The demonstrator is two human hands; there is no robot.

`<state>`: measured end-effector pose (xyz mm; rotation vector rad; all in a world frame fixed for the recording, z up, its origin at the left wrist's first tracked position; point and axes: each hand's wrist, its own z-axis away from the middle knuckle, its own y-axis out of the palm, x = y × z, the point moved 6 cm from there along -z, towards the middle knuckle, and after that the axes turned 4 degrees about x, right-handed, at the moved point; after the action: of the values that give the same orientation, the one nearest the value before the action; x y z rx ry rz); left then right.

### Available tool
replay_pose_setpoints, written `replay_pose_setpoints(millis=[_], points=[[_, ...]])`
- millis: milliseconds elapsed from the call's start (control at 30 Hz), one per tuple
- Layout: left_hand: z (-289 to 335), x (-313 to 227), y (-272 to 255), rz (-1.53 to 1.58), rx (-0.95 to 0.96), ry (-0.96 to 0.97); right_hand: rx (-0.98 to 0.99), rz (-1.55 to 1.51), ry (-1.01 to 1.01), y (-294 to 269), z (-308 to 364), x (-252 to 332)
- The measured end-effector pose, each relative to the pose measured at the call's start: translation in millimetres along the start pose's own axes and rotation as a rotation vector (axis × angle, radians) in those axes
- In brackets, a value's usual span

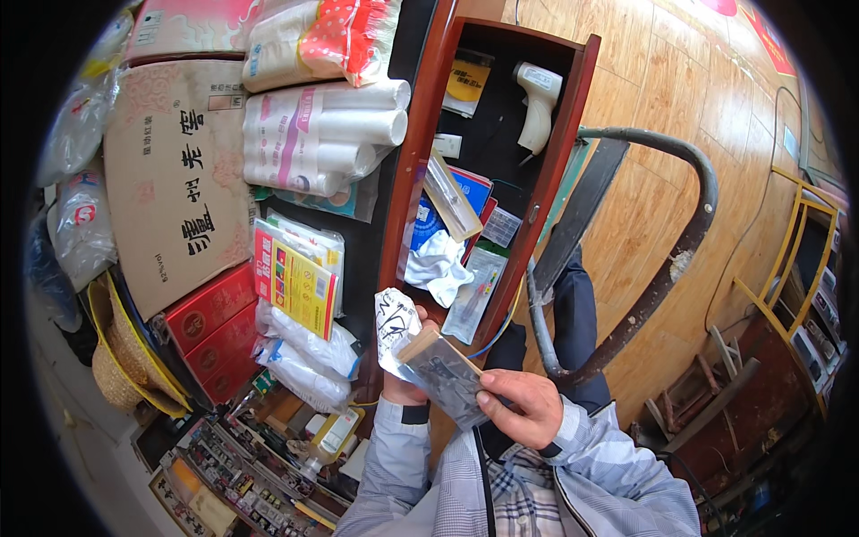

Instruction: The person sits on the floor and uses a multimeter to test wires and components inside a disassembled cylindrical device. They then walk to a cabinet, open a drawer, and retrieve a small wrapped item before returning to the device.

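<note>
My right hand [526,410] pinches the right edge of a small, dark, glossy-topped stack [445,380] between thumb and fingers. It looks like old photographs or a thin booklet with yellowed edges, but I cannot make out which. Under its left side my left hand [403,391] is closed, its fingers mostly hidden. A crumpled white wrapper [392,315] with black handwriting sticks up from that hand. Just beyond both hands is a pulled-out drawer [562,134]. Inside lie a white cloth [437,266], a clear plastic case [453,199], a handheld thermometer [539,103] and a clear pouch [474,295].
A dark tabletop [356,234] at left holds packs of plastic cups [327,125], a yellow-red packet [295,282], red boxes [210,331] and a large carton [179,161]. Right of the drawer stands a worn metal-framed chair [693,210] on the wooden floor [644,72].
</note>
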<state>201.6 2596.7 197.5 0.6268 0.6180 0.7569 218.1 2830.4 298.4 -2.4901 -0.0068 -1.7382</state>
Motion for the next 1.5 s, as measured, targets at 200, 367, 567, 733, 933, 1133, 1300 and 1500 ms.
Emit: replay_pose_setpoints(millis=[200,367,567,733,933,1133,1300,1500], points=[[4,0,6,-0.059,-0.014,-0.006,0.059,0.002,0.029,-3,2,1],[2,-8,14,-0.364,-0.118,0.136,0.016,0.026,0.058,-14,5,3],[12,-15,16,-0.689,-0.282,0.333,-0.434,-0.551,0.7,-20,20,-13],[24,-25,14,-0.838,-0.346,0.444,-0.505,-0.503,0.784,-33,11,-8],[35,-30,15,-1.006,-0.389,0.518,-0.517,-0.639,0.881,-32,8,-3],[37,-3,10,-0.646,-0.369,0.296,-0.494,-0.473,0.824,-43,6,6],[40,14,16,-0.408,-0.278,0.304,-0.53,-0.414,0.816,-62,4,2],[38,21,36,-0.421,-0.133,0.254,-0.392,-0.502,0.837,-58,1,0]])
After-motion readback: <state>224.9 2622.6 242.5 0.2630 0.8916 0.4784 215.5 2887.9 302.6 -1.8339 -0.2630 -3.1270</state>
